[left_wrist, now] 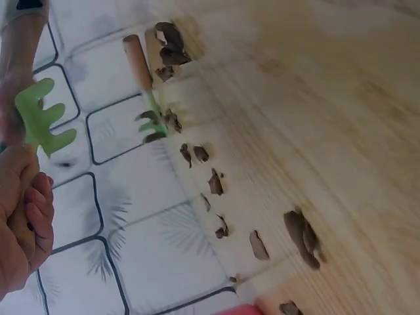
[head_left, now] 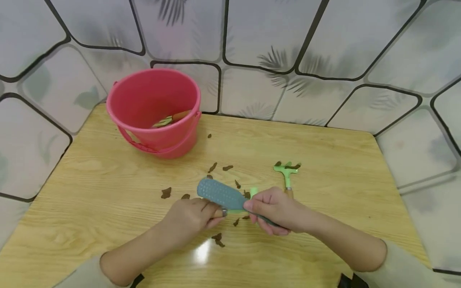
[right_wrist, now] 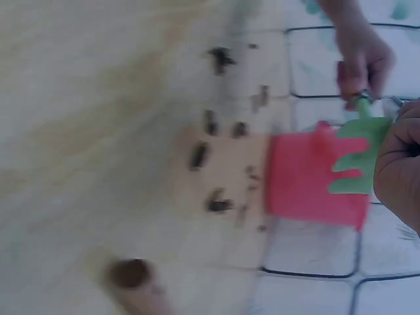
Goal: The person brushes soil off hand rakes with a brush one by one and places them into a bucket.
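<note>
My left hand (head_left: 194,218) grips the wooden handle of a green hand rake (left_wrist: 41,118), whose prongs show plainly in both wrist views. My right hand (head_left: 271,212) holds a grey-blue brush (head_left: 219,192) by its thin handle. The brush's long flat head, patterned with pale dots, lies over the rake in the head view and hides most of it; bristles cannot be made out. Beyond the right hand, a second green rake (head_left: 287,172) lies on the table with dark brown pieces on its prongs.
A pink bucket (head_left: 155,96) stands at the back left with a wooden-handled tool (head_left: 173,119) inside. Brown flakes (head_left: 217,239) are scattered over the wooden table (head_left: 324,240) around the hands. A patterned wall (head_left: 252,92) runs along the table's far edge.
</note>
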A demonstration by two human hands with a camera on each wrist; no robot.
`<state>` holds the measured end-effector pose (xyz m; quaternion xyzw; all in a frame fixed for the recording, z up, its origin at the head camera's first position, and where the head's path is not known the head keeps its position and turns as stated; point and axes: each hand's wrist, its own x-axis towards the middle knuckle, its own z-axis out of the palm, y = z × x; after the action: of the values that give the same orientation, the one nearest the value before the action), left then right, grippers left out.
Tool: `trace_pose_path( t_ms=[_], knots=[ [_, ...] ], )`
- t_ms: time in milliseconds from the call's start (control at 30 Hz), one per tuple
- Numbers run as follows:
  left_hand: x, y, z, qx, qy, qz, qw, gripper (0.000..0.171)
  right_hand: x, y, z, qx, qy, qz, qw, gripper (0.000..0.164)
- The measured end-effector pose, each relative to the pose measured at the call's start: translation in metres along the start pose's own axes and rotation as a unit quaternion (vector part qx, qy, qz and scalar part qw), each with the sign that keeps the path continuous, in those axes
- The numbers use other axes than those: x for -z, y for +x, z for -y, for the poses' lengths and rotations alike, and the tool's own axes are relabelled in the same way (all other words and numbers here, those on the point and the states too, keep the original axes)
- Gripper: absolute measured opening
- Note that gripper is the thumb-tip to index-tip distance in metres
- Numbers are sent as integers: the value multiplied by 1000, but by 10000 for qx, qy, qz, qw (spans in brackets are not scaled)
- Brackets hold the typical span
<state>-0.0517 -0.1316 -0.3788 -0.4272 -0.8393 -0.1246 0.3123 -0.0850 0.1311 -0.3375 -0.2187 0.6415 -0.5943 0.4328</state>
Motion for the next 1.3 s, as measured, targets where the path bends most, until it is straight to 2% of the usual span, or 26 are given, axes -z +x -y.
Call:
trace_pose_path(
  t_ms=[67, 200, 433, 667, 733, 833, 933, 1000, 1033, 1067, 1133, 1200, 1267, 1300],
  knots=[
    [2, -1, -1, 63, -54, -13, 10000, 48, 2, 1, 14, 34, -21, -101, 9999, 45],
    [4, -6, 4, 150, -60, -173, 9997, 46, 13, -9, 31, 1, -144, -364, 9992, 44],
    [8, -7, 8, 78, -142, -168, 9997, 42, 20, -18, 29, 1, -121, -435, 9990, 42],
    [18, -5, 19, 33, -229, -452, 9987, 42, 29, -31, 27, 272, -17, -575, 9980, 39],
    [20, -5, 23, 159, -288, -480, 9983, 42, 32, -35, 27, 331, 65, -582, 9977, 36],
    [23, -6, 29, 540, -613, -537, 9952, 43, 35, -39, 26, 368, 221, -582, 9974, 35],
    [29, -7, 33, 1162, -1210, -402, 9850, 42, 38, -40, 24, 353, 376, -617, 9968, 35],
    [34, -8, 34, 1765, -1714, -165, 9691, 33, 39, -41, 23, 347, 500, -626, 9962, 35],
    [36, -8, 35, 2152, -1973, 1, 9564, 28, 40, -42, 22, 344, 577, -619, 9958, 35],
    [38, -7, 36, 2588, -2271, 195, 9387, 24, 41, -43, 21, 354, 645, -603, 9955, 36],
    [42, -5, 39, 3469, -2940, 518, 8891, 17, 43, -44, 19, 367, 775, -576, 9947, 36],
    [44, -2, 42, 4256, -3465, 768, 8324, 18, 46, -45, 17, 385, 905, -545, 9937, 36],
    [45, 1, 47, 4791, -4012, 857, 7760, 24, 48, -46, 14, 366, 1015, -535, 9927, 36],
    [46, 2, 49, 4989, -4222, 875, 7518, 27, 49, -46, 13, 351, 1076, -518, 9922, 37]
  ],
)
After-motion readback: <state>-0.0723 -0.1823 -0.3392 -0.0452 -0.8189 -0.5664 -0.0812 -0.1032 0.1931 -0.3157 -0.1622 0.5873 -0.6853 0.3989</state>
